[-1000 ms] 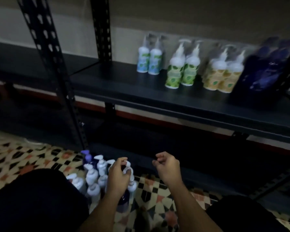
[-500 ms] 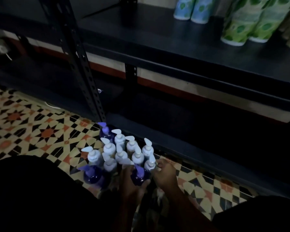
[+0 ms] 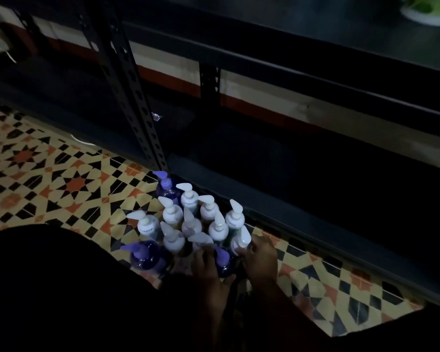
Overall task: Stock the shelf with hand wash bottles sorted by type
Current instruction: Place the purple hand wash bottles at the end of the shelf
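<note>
White-pump bottles (image 3: 188, 219) crowd hands (image 3: 236, 262) beside shelf post (image 3: 135, 97)

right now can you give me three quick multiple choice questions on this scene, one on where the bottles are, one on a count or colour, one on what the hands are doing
1. Where does the cluster of pump bottles stand?
A. on the tiled floor by the shelf upright
B. on the top shelf
C. in a basket

2. How many purple-pump bottles show in the cluster?
A. none
B. three
C. seven

3. What is the left hand doing?
A. hanging idle
B. gripping a purple bottle
C. pressing on the shelf

Answers:
1 A, the cluster sits on the patterned tiled floor at the foot of the shelf upright.
2 B, purple pumps show at the back, the near left and between the hands.
3 B, the left hand curls round the purple bottle, with the right hand at a white-pump bottle.
</note>
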